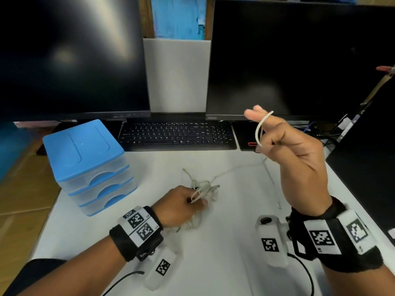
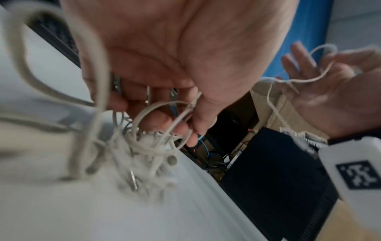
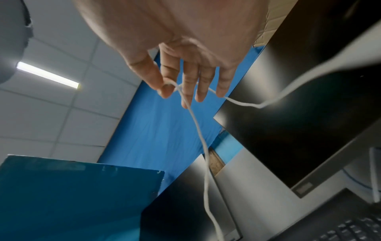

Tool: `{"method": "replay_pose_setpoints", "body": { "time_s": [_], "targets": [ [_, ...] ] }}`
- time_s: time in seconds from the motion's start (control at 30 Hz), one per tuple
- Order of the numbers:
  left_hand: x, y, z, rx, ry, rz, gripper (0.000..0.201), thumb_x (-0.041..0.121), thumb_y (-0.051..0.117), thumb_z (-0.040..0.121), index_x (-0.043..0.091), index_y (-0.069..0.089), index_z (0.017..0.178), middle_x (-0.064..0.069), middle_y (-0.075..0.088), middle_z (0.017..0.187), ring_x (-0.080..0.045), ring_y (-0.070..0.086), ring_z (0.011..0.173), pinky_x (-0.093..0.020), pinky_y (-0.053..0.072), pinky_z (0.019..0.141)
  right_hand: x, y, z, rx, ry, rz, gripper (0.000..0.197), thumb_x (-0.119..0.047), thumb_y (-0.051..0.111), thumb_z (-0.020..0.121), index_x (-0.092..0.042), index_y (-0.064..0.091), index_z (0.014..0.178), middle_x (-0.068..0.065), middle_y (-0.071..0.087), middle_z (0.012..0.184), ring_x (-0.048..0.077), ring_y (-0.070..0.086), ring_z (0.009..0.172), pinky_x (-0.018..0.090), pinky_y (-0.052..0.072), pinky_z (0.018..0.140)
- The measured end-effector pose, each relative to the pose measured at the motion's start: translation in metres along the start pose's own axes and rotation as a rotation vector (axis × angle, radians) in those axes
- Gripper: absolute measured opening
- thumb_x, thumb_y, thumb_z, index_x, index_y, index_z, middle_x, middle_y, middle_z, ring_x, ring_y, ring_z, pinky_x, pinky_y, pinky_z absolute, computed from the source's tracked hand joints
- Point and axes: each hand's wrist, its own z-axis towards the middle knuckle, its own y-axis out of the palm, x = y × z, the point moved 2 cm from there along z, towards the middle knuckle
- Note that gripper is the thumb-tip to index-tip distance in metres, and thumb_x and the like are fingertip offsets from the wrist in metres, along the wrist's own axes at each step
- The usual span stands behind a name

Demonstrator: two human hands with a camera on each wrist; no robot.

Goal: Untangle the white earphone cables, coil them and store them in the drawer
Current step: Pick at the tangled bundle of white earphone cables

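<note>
A tangle of white earphone cables (image 1: 205, 190) lies on the white table (image 1: 224, 242), just left of its middle. My left hand (image 1: 181, 202) rests on the table and grips the near side of the tangle (image 2: 148, 146), fingers curled through its loops. My right hand (image 1: 284, 146) is raised above the table to the right. A single white strand (image 1: 261, 128) loops over its extended fingers, pinched by the thumb (image 3: 163, 88). From there the strand (image 3: 203, 146) runs down slack to the tangle. The blue-topped drawer unit (image 1: 85, 152) stands at the left with all three drawers closed.
Two dark monitors (image 1: 70, 56) stand at the back with a black keyboard (image 1: 177, 133) under them. A loose cable end with a plug (image 1: 279, 207) lies right of the tangle. A black box (image 1: 363, 167) borders the table on the right, with wires behind it.
</note>
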Motion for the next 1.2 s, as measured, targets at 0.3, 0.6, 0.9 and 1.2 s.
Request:
{"method": "replay_pose_setpoints", "body": {
  "time_s": [0.3, 0.6, 0.9, 1.2],
  "targets": [
    [0.014, -0.033, 0.003, 0.124, 0.067, -0.275, 0.036, 0.031, 0.068, 0.083, -0.004, 0.066, 0.076, -0.009, 0.059, 0.076, -0.026, 0.058, 0.076, -0.033, 0.042, 0.078, 0.062, -0.007, 0.0, 0.131, 0.353, -0.155, 0.011, -0.015, 0.065, 0.093, -0.01, 0.072, 0.086, -0.011, 0.07, 0.08, 0.001, 0.061, 0.077, 0.023, 0.05, 0.076],
    [0.031, -0.042, -0.01, -0.006, 0.066, -0.481, 0.04, 0.031, 0.05, 0.096, -0.003, 0.072, 0.096, -0.02, 0.072, 0.102, -0.022, 0.06, 0.07, -0.025, 0.045, 0.061, 0.078, 0.009, -0.009, -0.032, 0.489, -0.239, 0.008, -0.016, 0.067, 0.09, -0.02, 0.073, 0.095, -0.011, 0.072, 0.093, -0.001, 0.064, 0.086, 0.022, 0.052, 0.079],
    [0.044, -0.035, -0.017, -0.063, 0.134, -0.424, 0.037, 0.025, 0.043, 0.098, 0.008, 0.075, 0.091, -0.005, 0.075, 0.091, -0.017, 0.06, 0.069, -0.028, 0.048, 0.072, 0.051, 0.049, -0.026, -0.144, 0.277, -0.186, 0.008, -0.01, 0.073, 0.085, -0.015, 0.076, 0.079, 0.0, 0.07, 0.071, 0.016, 0.06, 0.067, 0.02, 0.047, 0.061],
    [0.044, -0.022, -0.022, -0.058, 0.165, -0.249, 0.041, 0.036, 0.046, 0.085, 0.002, 0.068, 0.078, 0.009, 0.061, 0.066, -0.003, 0.053, 0.067, -0.022, 0.04, 0.074, 0.057, 0.049, -0.031, -0.322, 0.339, -0.382, 0.009, -0.025, 0.074, 0.082, -0.027, 0.078, 0.074, -0.012, 0.062, 0.073, 0.011, 0.055, 0.073, 0.016, 0.037, 0.064]
  ]
}}
